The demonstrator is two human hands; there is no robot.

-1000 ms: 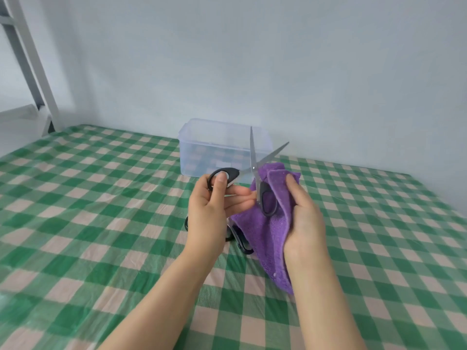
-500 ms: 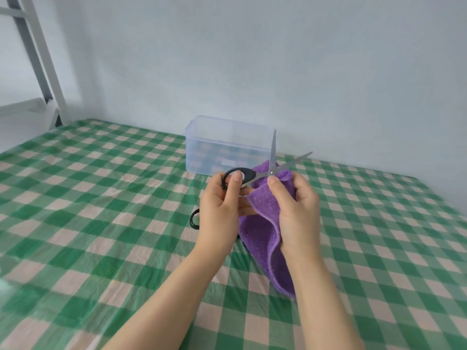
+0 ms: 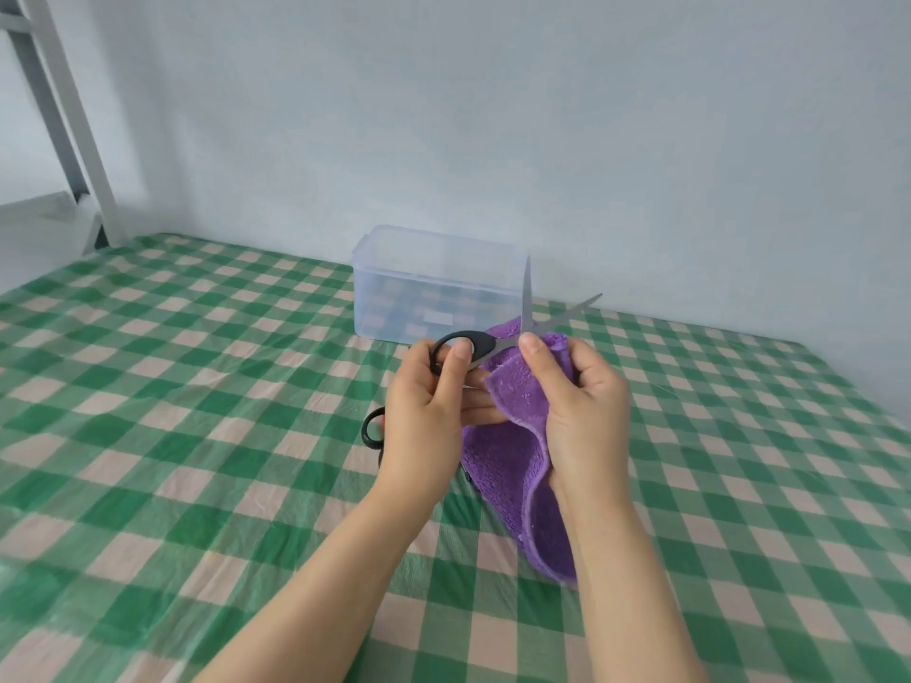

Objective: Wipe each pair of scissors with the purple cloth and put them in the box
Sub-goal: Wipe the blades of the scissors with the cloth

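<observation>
My left hand [image 3: 429, 411] grips the black handle of a pair of scissors [image 3: 493, 343] held in the air, its steel blades spread wide. One blade points straight up, the other slants up to the right. My right hand [image 3: 581, 401] holds the purple cloth [image 3: 512, 460] and pinches it around the scissors near the pivot; the cloth hangs down below both hands. A clear plastic box [image 3: 438, 288] stands open on the table just behind the hands. Another pair of black-handled scissors [image 3: 373, 428] lies on the table under my left hand, mostly hidden.
A green and pink checked cloth [image 3: 197, 411] under clear plastic covers the table. A pale wall runs close behind the box. A grey metal frame [image 3: 64, 120] stands at the far left beyond the table edge.
My right hand has folded the cloth over the scissors and slid up from the lower handle to the pivot. The scissors have tilted a little to the right.
</observation>
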